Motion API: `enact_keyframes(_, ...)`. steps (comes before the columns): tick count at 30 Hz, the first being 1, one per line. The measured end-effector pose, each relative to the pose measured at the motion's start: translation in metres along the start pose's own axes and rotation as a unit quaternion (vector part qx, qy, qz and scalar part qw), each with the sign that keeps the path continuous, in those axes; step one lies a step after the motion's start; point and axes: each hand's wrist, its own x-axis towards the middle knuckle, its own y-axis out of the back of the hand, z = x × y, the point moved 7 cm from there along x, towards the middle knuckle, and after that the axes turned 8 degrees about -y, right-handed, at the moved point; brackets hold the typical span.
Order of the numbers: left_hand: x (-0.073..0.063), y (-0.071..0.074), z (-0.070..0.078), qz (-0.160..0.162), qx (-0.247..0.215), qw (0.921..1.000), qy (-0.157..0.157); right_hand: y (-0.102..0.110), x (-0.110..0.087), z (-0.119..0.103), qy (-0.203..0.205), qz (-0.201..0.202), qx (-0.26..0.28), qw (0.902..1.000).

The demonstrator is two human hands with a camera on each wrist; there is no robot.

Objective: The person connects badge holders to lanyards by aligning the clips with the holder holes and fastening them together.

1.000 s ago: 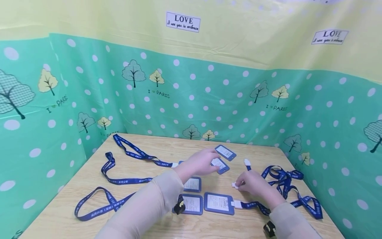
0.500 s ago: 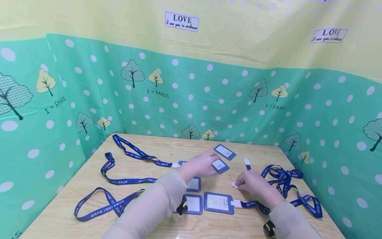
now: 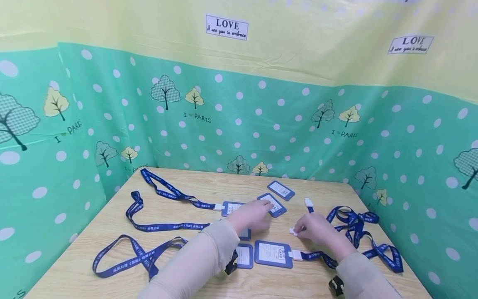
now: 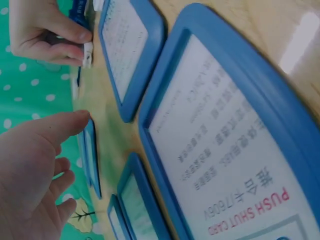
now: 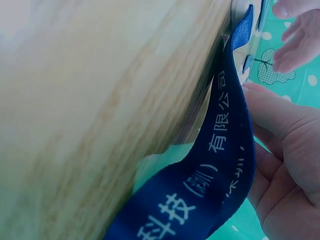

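Observation:
My left hand is at the table's middle, fingers loosely bent with nothing between them in the left wrist view. Its fingertips lie over or just in front of a blue-framed badge holder; whether they touch it I cannot tell. Behind that holder lies a second badge holder. My right hand pinches the white clip of a dark blue lanyard between thumb and fingers, low over the table. Nearer me, another badge holder is joined by a white clip to a lanyard.
On the left, several blue lanyards lie in loops, leading to badge holders partly hidden by my left arm, including one at the back. A tangle of lanyards lies at the right. Another white clip points away from me. Patterned curtains surround the wooden table.
My left hand has drawn back slightly toward me, uncovering more of the badge holder at its fingertips and the one behind its wrist. My right hand stays in place with the clip.

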Motion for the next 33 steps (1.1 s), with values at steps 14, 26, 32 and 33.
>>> enact_keyframes(14,0.003,-0.016,-0.005,-0.036,0.041,0.9984,0.013,0.003,-0.002,-0.003,0.007,0.000,-0.006,1.0000)
enact_keyframes(26,0.005,-0.022,-0.004,-0.044,0.048,0.9978,0.010,0.002,-0.003,-0.003,0.004,0.000,-0.004,1.0000)
enact_keyframes(32,0.002,-0.021,-0.004,-0.049,0.043,0.9978,0.012,0.002,-0.003,-0.002,-0.004,-0.003,0.000,1.0000)
enact_keyframes(33,0.001,-0.020,-0.003,-0.049,0.044,0.9978,0.012,0.002,-0.002,-0.002,-0.007,-0.004,0.000,1.0000)
